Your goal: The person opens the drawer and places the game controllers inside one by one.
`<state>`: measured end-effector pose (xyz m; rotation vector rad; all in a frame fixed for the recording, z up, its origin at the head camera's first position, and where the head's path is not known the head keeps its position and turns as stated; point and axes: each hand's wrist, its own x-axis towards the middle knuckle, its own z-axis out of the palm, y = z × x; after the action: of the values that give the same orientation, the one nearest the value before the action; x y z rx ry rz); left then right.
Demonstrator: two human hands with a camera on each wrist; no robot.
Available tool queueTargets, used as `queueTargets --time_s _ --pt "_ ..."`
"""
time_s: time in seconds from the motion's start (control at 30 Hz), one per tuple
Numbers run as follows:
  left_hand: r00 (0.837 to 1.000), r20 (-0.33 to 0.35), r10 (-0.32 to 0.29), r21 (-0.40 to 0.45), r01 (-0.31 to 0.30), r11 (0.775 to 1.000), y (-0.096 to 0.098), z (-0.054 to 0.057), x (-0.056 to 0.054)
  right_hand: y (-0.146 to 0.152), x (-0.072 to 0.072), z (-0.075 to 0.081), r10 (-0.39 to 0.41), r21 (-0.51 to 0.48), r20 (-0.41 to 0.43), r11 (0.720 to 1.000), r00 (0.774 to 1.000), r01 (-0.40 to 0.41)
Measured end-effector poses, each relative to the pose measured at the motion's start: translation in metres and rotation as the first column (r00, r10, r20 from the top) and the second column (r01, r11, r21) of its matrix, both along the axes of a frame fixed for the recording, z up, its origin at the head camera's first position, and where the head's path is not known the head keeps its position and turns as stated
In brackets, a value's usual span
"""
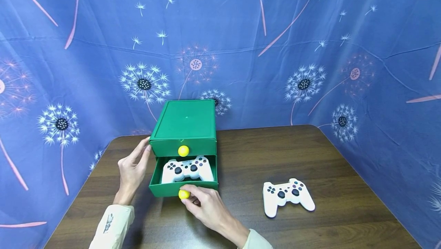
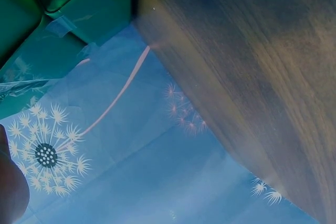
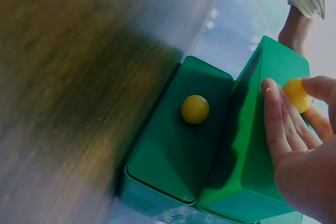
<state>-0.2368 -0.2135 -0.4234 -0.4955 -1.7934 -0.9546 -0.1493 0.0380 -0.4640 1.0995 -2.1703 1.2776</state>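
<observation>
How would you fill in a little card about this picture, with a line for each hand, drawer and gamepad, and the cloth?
Left hand: touches the box at its left edge
Right hand: pinches the lower knob
Upper drawer: shut
Lower drawer: open, white gamepad inside
Second gamepad: white, on the table, right of the box
Cloth: blue, dandelion pattern

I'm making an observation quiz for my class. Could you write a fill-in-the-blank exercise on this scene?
1. The right hand pinches a ____ knob.
2. Not the upper but the ____ drawer is open.
3. In the head view, the controller on the table lies to the drawer's ____.

Missing words: yellow; lower; right
</observation>
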Motion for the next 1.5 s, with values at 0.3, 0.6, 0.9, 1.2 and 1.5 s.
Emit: queueTargets --time_s 0.3,0.6,0.9,1.2,1.5 --pt "1.000 0.012 -0.008 -0.006 0.008 1.000 0.000 0.000 0.001 -0.002 -0.005 0.002 -0.006 -0.007 0.016 1.000 1.000 0.006" --pt "0.999 0.018 -0.029 -0.001 0.029 1.000 -0.001 0.000 0.001 -0.001 -0.011 0.005 -0.012 -0.010 0.063 1.000 0.998 0.013" --pt "1.000 0.011 -0.012 -0.002 0.012 1.000 0.000 -0.001 0.001 -0.002 -0.019 0.005 -0.022 -0.007 0.057 1.000 0.998 0.022" --pt "1.000 0.005 -0.013 -0.001 0.013 1.000 0.004 0.006 0.006 -0.004 -0.024 0.006 -0.031 -0.014 0.064 0.999 0.997 0.032" --pt "1.000 -0.004 -0.016 0.009 0.016 1.000 0.003 0.003 0.003 -0.005 -0.029 0.005 -0.040 -0.022 0.048 0.999 0.998 0.041"
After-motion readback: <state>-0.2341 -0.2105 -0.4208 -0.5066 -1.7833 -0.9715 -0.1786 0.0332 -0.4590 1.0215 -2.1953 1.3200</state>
